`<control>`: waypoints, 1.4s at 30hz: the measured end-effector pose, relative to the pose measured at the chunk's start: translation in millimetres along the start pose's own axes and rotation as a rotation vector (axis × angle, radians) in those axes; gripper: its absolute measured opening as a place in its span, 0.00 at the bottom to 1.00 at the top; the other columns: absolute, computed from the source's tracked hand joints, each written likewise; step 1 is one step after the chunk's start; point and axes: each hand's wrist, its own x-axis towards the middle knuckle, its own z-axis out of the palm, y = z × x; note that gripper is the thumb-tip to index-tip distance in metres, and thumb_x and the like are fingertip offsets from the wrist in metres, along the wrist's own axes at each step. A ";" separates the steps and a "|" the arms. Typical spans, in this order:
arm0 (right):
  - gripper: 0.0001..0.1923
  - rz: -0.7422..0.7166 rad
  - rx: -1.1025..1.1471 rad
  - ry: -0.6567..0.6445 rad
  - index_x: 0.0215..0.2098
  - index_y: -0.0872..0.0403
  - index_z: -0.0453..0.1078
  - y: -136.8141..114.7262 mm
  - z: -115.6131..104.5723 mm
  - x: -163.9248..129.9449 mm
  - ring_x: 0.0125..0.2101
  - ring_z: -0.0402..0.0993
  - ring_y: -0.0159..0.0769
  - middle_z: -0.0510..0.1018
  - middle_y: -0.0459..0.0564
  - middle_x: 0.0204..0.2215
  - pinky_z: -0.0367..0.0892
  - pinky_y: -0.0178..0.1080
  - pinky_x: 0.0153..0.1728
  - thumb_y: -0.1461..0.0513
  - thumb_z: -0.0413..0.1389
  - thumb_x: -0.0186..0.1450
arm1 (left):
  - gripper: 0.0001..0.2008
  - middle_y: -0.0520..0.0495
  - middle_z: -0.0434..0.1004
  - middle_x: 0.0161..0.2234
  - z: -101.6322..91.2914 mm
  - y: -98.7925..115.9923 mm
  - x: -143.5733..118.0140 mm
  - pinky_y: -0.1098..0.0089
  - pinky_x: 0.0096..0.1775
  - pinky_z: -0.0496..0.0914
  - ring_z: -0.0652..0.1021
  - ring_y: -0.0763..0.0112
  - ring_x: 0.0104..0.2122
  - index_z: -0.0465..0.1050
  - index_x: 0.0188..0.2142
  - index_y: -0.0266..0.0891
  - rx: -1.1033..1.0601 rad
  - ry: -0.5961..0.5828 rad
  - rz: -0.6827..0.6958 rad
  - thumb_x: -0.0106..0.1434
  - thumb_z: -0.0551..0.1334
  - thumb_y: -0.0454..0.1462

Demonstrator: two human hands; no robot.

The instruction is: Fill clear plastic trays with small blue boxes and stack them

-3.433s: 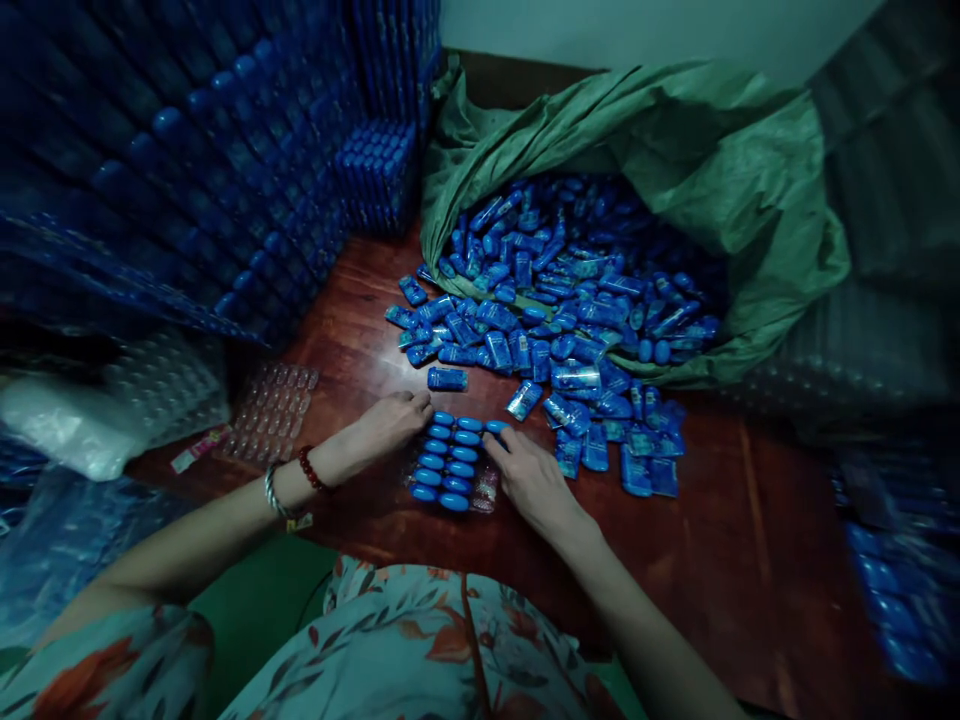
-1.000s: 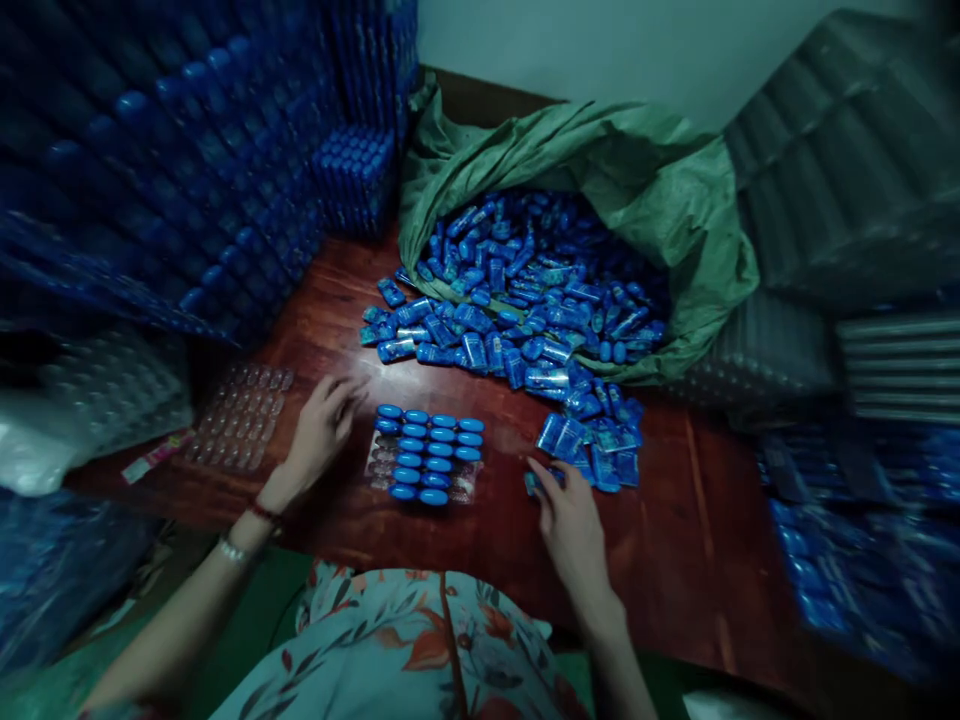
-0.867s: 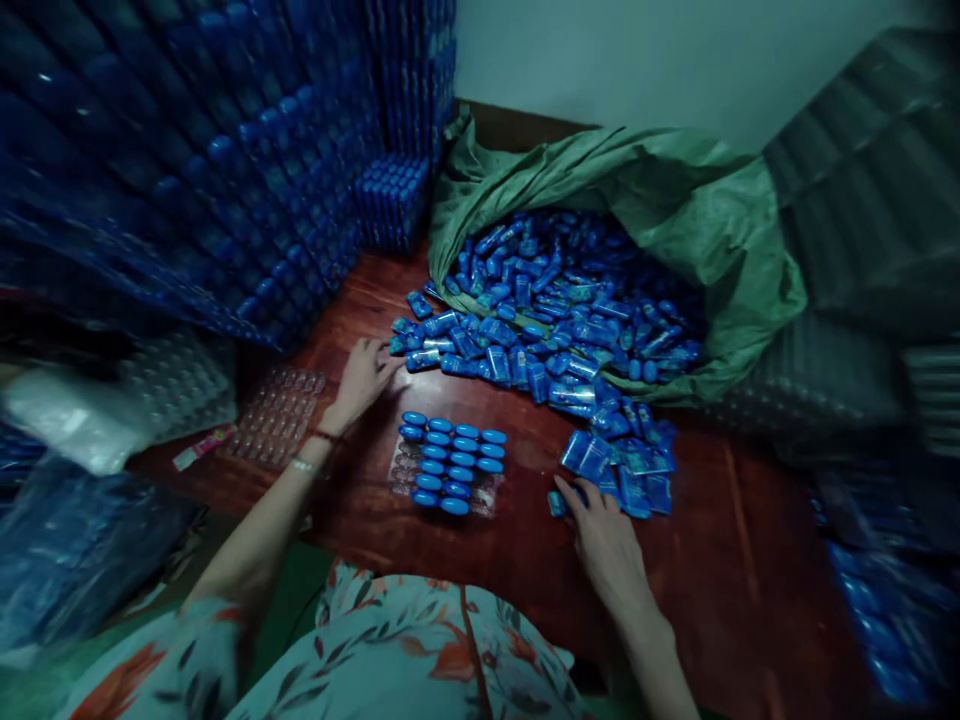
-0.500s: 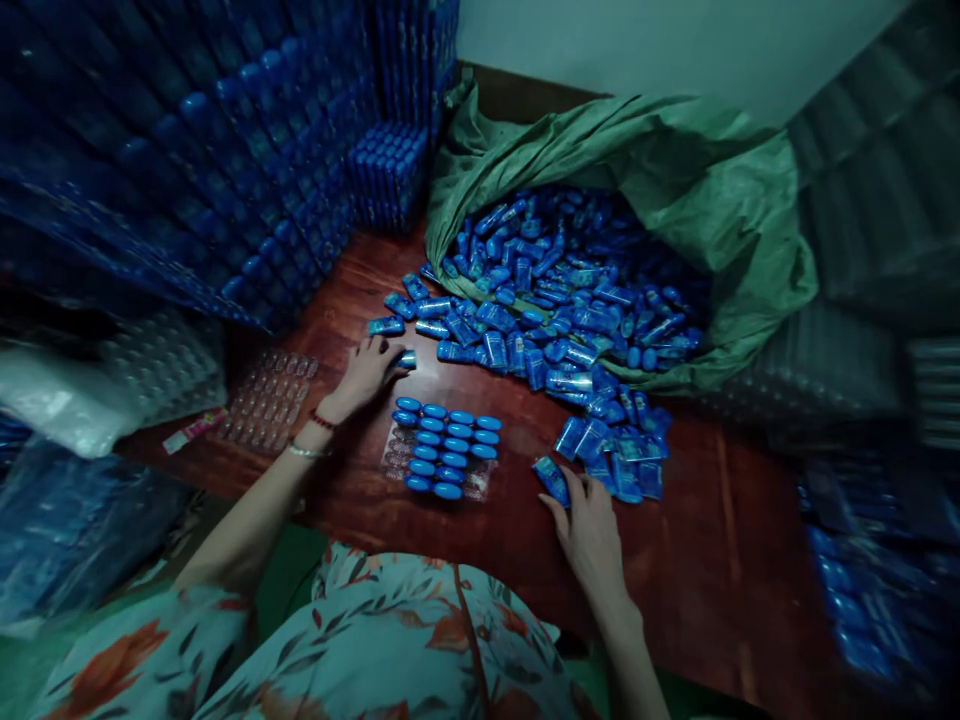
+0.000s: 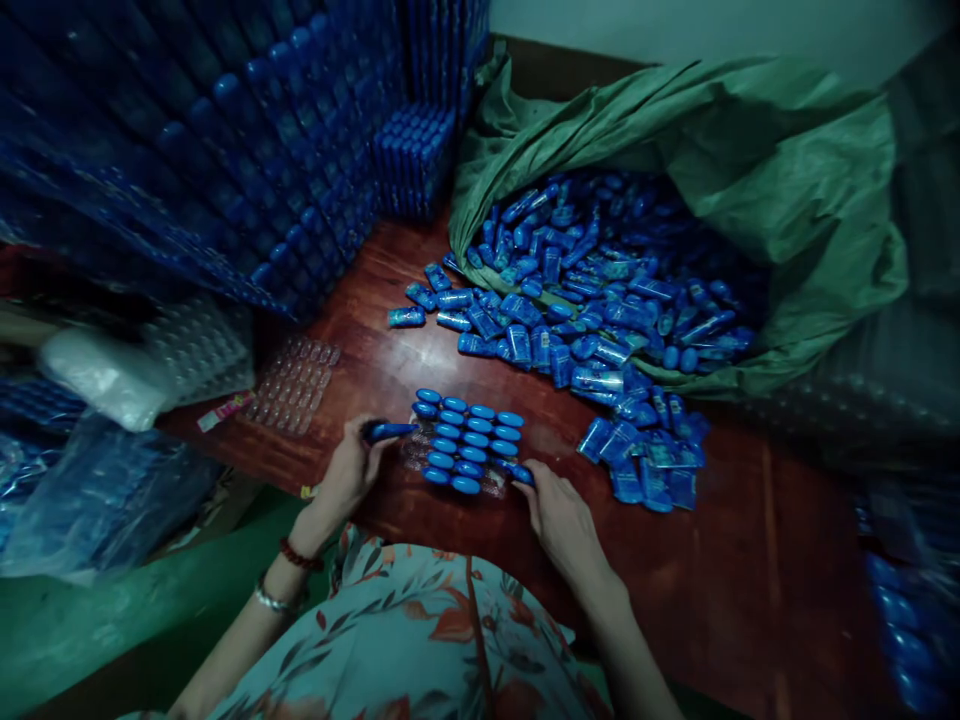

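On the reddish-brown table a clear plastic tray point(image 5: 417, 452) holds rows of small blue containers point(image 5: 474, 440) standing with their oval ends up. Left of the tray, my left hand point(image 5: 350, 468) is closed on a blue container point(image 5: 390, 430), which points toward the tray's left side. My right hand point(image 5: 561, 512) pinches another blue container point(image 5: 517, 471) at the tray's right edge. Whether that one touches the tray I cannot tell. Some sockets at the left and lower right show bare clear plastic.
Behind, a green sack point(image 5: 817, 200) spills a heap of blue containers point(image 5: 555, 300) onto the table point(image 5: 720, 580). Filled blue blocks point(image 5: 411, 160) are stacked at the back left. An unfilled clear tray point(image 5: 294, 385) and a bagged tray stack point(image 5: 191, 350) lie left.
Both hands have moved in to the tray, each with a blue container: my left hand came nearer my body, my right hand went leftward from the loose pile. The view has shifted slightly.
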 end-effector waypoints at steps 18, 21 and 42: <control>0.16 -0.258 -0.321 -0.272 0.42 0.52 0.68 -30.1 -17.0 49.6 0.27 0.72 0.34 0.75 0.51 0.32 0.61 0.34 0.22 0.74 0.49 0.60 | 0.16 0.40 0.69 0.46 -9.5 -3.3 53.7 0.64 0.41 0.69 0.71 0.64 0.41 0.67 0.52 0.43 0.235 -0.439 0.610 0.67 0.50 0.34; 0.19 -0.266 -0.259 -0.124 0.49 0.51 0.67 -24.6 -6.2 42.8 0.27 0.72 0.31 0.75 0.50 0.34 0.63 0.33 0.24 0.72 0.47 0.63 | 0.15 0.41 0.68 0.46 -8.5 -20.4 77.5 0.65 0.42 0.69 0.71 0.65 0.42 0.69 0.50 0.43 0.167 -0.297 0.483 0.66 0.52 0.36; 0.27 0.438 0.036 0.133 0.60 0.55 0.56 123.2 -29.5 8.7 0.45 0.68 0.46 0.67 0.59 0.46 0.65 0.48 0.45 0.53 0.46 0.65 | 0.08 0.50 0.71 0.35 -19.0 -18.6 61.7 0.68 0.39 0.71 0.74 0.70 0.35 0.66 0.40 0.41 -0.118 -0.009 -0.092 0.63 0.57 0.41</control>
